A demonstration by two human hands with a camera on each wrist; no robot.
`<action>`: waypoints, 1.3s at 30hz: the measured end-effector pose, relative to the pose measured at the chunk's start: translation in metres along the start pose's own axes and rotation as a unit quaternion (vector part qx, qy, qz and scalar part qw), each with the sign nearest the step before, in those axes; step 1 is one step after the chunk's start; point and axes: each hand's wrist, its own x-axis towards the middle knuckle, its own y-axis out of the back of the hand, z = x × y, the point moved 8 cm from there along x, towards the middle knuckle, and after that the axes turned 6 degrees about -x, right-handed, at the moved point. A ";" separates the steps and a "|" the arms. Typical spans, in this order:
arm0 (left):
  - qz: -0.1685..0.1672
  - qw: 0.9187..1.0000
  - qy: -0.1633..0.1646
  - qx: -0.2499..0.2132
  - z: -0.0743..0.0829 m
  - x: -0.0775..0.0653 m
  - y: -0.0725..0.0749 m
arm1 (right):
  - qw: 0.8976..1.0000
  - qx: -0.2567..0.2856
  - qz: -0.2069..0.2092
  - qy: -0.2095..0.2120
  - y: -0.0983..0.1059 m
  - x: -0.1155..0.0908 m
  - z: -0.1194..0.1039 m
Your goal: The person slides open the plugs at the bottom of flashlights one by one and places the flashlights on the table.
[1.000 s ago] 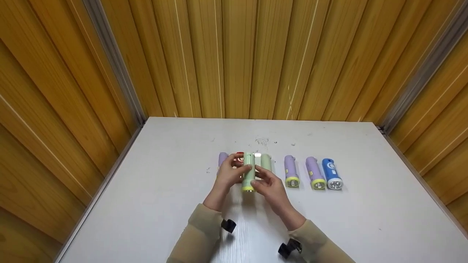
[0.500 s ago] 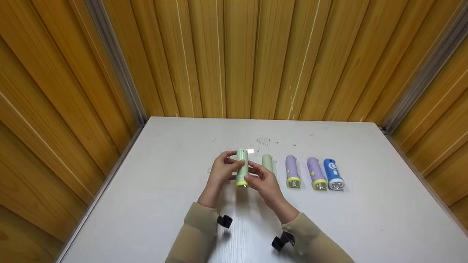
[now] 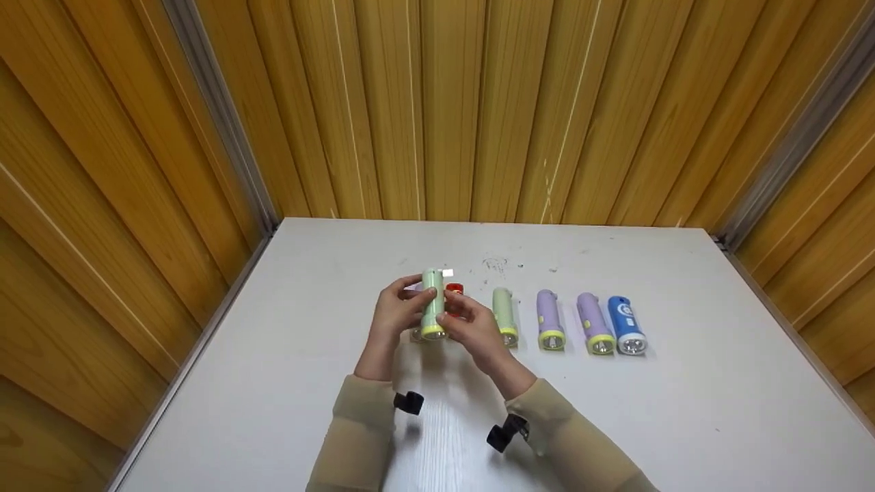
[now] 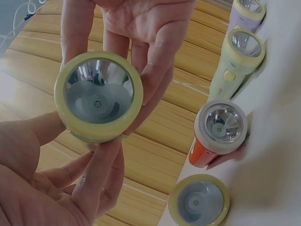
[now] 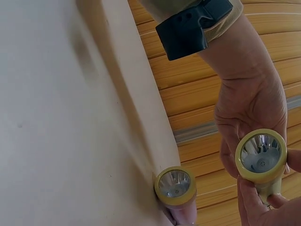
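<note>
In the head view, a light green flashlight (image 3: 432, 304) with a yellow rim is held above the table, lens end toward me. My left hand (image 3: 391, 321) grips it from the left, thumb across the barrel. From the right, my right hand (image 3: 475, 331) pinches it near the lens end. The left wrist view shows its lens (image 4: 99, 96) face-on, fingers of both hands around it. Behind the hands lies a red flashlight (image 3: 454, 290), partly covered. A purple flashlight (image 5: 181, 202) at the row's left end is mostly hidden by my left hand in the head view.
To the right of the hands, another green flashlight (image 3: 504, 311), two purple flashlights (image 3: 549, 316) and a blue flashlight (image 3: 624, 321) lie in a row on the white table (image 3: 307, 287). Wood-patterned panels (image 3: 444, 109) enclose the table at the back and sides.
Both hands have moved left together, carrying the green flashlight. The red flashlight and the second green one are now less covered by my right hand.
</note>
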 end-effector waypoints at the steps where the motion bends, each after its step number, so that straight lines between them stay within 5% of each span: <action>1: 0.002 1.000 0.004 -0.002 0.000 0.001 0.002 | 1.000 -0.003 -0.001 -0.001 -0.002 0.002 0.000; 27: 0.047 0.999 0.027 0.003 0.003 0.007 0.051 | 0.999 -0.002 -0.004 -0.031 -0.050 0.037 -0.001; 39: 0.073 0.996 0.047 0.002 -0.009 0.014 0.068 | 0.999 0.000 0.007 -0.050 -0.071 0.046 0.005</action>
